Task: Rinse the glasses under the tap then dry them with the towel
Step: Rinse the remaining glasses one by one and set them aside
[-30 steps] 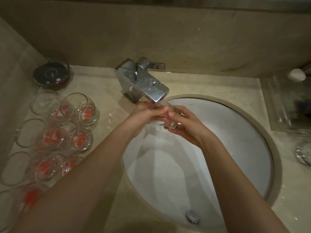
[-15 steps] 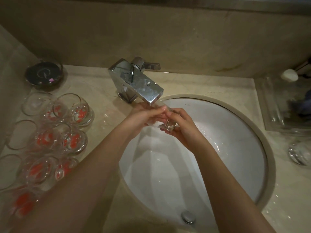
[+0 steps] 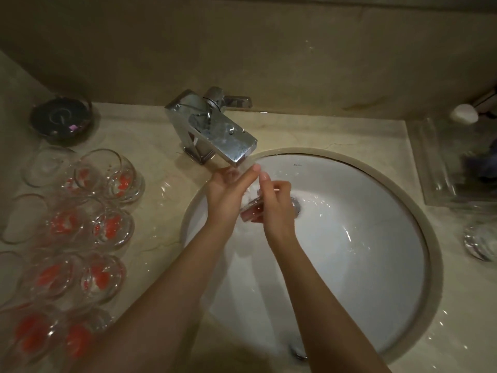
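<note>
A small clear glass (image 3: 251,210) with a red pattern is held between both my hands just below the spout of the chrome tap (image 3: 215,134), over the white sink (image 3: 349,278). My left hand (image 3: 228,192) cups its left side with fingers stretched toward the spout. My right hand (image 3: 277,208) grips its right side. Water runs over the glass and splashes into the basin. Most of the glass is hidden by my fingers. No towel is in view.
Several clear glasses with red patterns (image 3: 80,230) stand crowded on the counter left of the sink. A dark round dish (image 3: 61,120) sits in the back left corner. A clear tray (image 3: 460,168) and another glass (image 3: 481,242) are at the right edge.
Both hands have lowered the glass a little from the spout and turned it, so its red base now shows. The drain now shows behind my right hand. The camera view has shifted.
</note>
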`<state>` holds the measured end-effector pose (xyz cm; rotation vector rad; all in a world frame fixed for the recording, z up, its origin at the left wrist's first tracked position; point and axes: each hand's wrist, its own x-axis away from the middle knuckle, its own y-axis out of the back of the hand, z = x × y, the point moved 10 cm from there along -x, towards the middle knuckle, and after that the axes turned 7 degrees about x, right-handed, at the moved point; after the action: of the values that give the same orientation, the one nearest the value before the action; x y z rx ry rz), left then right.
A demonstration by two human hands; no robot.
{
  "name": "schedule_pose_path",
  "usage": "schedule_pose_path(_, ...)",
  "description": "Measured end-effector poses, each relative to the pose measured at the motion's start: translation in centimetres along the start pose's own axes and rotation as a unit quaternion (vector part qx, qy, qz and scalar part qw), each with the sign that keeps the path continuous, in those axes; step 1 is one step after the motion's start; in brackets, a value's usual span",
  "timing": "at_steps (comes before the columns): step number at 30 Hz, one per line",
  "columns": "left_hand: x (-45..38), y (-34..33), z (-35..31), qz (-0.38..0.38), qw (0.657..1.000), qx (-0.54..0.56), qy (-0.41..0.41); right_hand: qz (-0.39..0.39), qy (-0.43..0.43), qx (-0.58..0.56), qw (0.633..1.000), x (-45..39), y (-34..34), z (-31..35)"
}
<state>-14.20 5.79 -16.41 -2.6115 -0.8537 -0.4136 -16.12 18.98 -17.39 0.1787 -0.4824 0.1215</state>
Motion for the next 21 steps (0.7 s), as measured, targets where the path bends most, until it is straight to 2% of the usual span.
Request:
schedule_pose_path(3,0.0,0.1,-0.3,-0.049,0.999,0.010,0.002,0.072,-0.058,-0.037,0.995,-0.5,-2.0,-0.3)
schedule_pose_path(6,0.1,0.1,-0.2,-0.079,0.995,0.053,0.030,0.081,-0.126,-0.134,0.980,-0.9,-3.0,-1.4)
schedule_pose_path(8,0.0,0.3,0.1,-0.076,0.996,0.038,0.036,0.067,-0.136,-0.111,0.982,-0.9,-2.9,-2.1)
schedule_pose_path(11,0.4,0.5,0.6,-0.060,0.998,-0.004,0.027,0.043,-0.121,-0.017,0.992,-0.7,-2.4,-1.8)
schedule_pose_path(13,0.9,0.7,0.8,-0.068,0.997,-0.037,0.025,0.036,-0.141,-0.033,0.989,-0.4,-2.7,-1.8)
schedule_pose_path(16,1.2,0.7,1.3,-0.067,0.997,-0.012,0.030,0.045,-0.204,-0.071,0.975,-0.7,-3.4,-3.1)
schedule_pose_path(18,1.0,0.7,1.6,-0.060,0.998,0.013,0.029,0.044,-0.193,-0.048,0.979,-1.4,-3.0,-3.7)
schedule_pose_path(21,0.9,0.7,2.1,-0.054,0.998,-0.013,0.021,0.045,-0.150,-0.012,0.988,-0.4,-2.7,-1.8)
